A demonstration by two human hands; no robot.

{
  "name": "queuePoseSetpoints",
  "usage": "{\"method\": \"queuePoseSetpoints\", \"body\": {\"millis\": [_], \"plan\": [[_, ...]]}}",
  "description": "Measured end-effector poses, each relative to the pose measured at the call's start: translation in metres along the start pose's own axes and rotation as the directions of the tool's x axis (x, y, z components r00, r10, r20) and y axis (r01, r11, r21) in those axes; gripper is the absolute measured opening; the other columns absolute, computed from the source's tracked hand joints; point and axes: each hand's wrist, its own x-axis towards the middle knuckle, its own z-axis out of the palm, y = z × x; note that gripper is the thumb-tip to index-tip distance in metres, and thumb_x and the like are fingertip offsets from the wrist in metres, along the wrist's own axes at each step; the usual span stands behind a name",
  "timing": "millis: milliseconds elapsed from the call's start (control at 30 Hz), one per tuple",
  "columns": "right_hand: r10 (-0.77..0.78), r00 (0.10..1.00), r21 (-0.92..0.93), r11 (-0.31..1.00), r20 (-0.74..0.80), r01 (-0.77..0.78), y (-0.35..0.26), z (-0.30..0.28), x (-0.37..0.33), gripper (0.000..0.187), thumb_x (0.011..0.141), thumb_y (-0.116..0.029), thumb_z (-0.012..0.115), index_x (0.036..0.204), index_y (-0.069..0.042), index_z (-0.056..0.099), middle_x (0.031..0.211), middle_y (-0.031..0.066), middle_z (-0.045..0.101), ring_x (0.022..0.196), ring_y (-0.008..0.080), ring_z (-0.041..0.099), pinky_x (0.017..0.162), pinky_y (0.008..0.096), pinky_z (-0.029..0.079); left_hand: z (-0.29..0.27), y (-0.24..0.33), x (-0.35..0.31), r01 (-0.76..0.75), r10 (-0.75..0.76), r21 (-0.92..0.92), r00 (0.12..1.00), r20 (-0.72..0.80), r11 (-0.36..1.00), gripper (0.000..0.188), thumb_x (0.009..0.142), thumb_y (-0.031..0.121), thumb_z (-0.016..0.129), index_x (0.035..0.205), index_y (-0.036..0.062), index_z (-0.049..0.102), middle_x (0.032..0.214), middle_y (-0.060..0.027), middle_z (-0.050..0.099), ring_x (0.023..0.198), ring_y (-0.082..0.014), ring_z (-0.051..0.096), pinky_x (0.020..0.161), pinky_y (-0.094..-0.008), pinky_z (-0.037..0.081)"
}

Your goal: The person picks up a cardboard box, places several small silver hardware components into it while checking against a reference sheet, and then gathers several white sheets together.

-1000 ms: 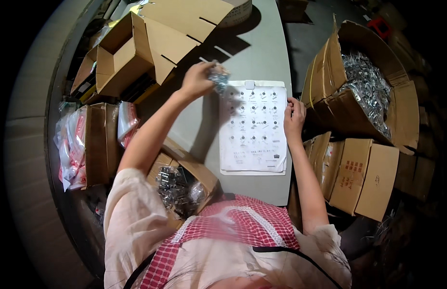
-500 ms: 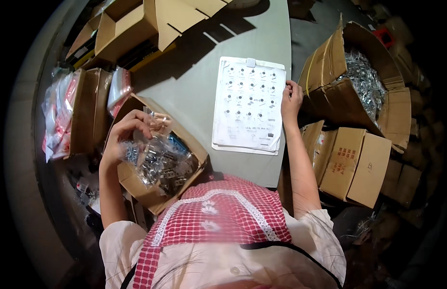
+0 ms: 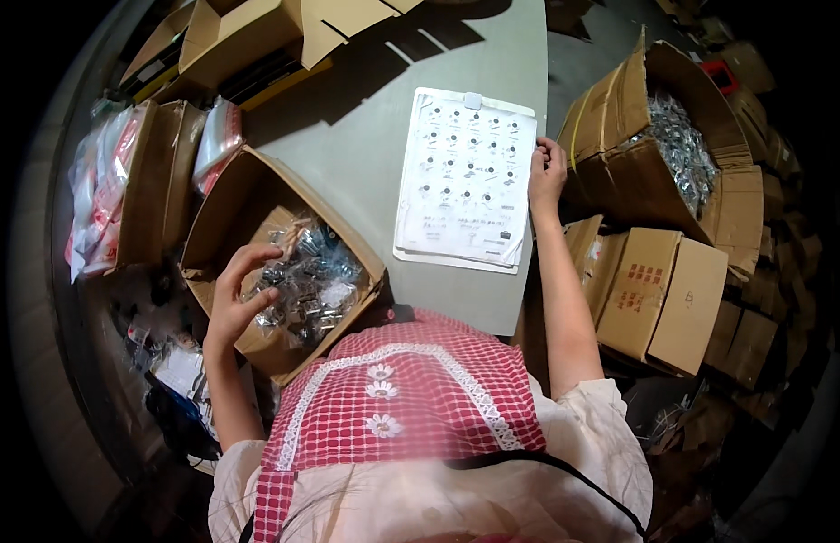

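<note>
The left hand (image 3: 239, 294) hung over the open carton (image 3: 223, 213) at the worker's left, thumb and fingers spread apart, with nothing that I could see between them. Close by those fingertips the bags of metal parts (image 3: 313, 288) lay heaped inside the carton, toward its right side, the clear film crumpled and shiny; whether a finger brushed the film I could not tell. The right hand (image 3: 548, 181) rested just beside the right edge of the clipboard (image 3: 472, 101), fingers loosely curled, and I could not make out whether it gripped anything. A printed sheet (image 3: 465, 185) lay face up there on the grey table (image 3: 348, 167).

To my eye, good handling over that carton depended on keeping the wrist above the raised rim and the fingers wide, so that no loose film caught on them. The heap looked slippery to me, and bags probably sat best when set low and nudged away from the side nearest the checked apron (image 3: 397, 380). A light right hand seemed wise too: the clipboard lay close to the table's right side, and a careless push could have sent it toward the big carton of loose-looking metal pieces (image 3: 610, 127)
</note>
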Motion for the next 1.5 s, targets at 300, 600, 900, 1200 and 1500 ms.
{"method": "queuePoseSetpoints", "body": {"millis": [300,600,900,1200,1500], "plan": [[0.022,1.000,0.016,1.000,0.010,-0.022,-0.004,-0.001,0.000,0.022,0.090,-0.007,0.055,0.109,0.000,0.064,0.098,0.0100,0.059,0.083,0.0200,0.057,0.077,0.0330,0.049,-0.005,-0.033,-0.039,0.176,-0.224,-0.198,0.941,-0.252,0.964,0.028,0.090,0.014,0.067,0.114,-0.0010,0.066,0.118,-0.0081,0.065,0.113,-0.0193,0.059,0.101,-0.0312,0.043],[0.052,0.998,0.051,0.997,0.017,-0.053,0.003,0.000,-0.001,0.022,0.090,-0.008,0.056,0.109,-0.001,0.064,0.099,0.0095,0.059,0.086,0.0203,0.058,0.078,0.0323,0.050,-0.012,-0.061,-0.067,0.158,-0.246,-0.202,0.795,-0.555,0.967,0.020,0.094,0.005,0.058,0.111,-0.0020,0.067,0.117,-0.0077,0.066,0.110,-0.0177,0.061,0.097,-0.0292,0.045],[0.070,0.997,0.054,0.996,0.030,-0.072,-0.001,0.000,0.001,0.023,0.091,-0.009,0.056,0.110,0.001,0.064,0.099,0.0087,0.059,0.085,0.0183,0.056,0.081,0.0318,0.048,-0.017,-0.087,-0.082,0.304,-0.033,0.267,0.714,-0.699,0.915,0.021,0.092,0.003,0.059,0.111,0.0029,0.068,0.131,-0.0117,0.059,0.110,-0.0214,0.061,0.095,-0.0335,0.049],[0.102,0.994,0.042,0.994,0.033,-0.103,-0.014,-0.004,-0.002,0.023,0.092,-0.010,0.055,0.111,0.000,0.063,0.099,0.0084,0.059,0.085,0.0177,0.056,0.080,0.0315,0.049,-0.005,-0.090,-0.085,0.525,0.102,0.508,0.620,-0.778,0.683,0.041,0.083,0.014,0.067,0.124,0.0127,0.063,0.143,-0.0146,0.047,0.137,-0.0336,0.035,0.114,-0.0444,0.025],[-0.028,0.999,-0.058,0.998,0.027,0.029,0.004,-0.002,0.000,0.027,0.096,-0.014,0.051,0.114,-0.001,0.066,0.106,0.0149,0.062,0.098,0.0283,0.059,0.087,0.0379,0.048,-0.004,-0.112,-0.078,0.424,-0.018,0.321,0.626,-0.780,0.847,0.036,0.081,0.000,0.062,0.115,0.0097,0.068,0.143,-0.0186,0.046,0.134,-0.0348,0.044,0.109,-0.0405,0.036]]}}
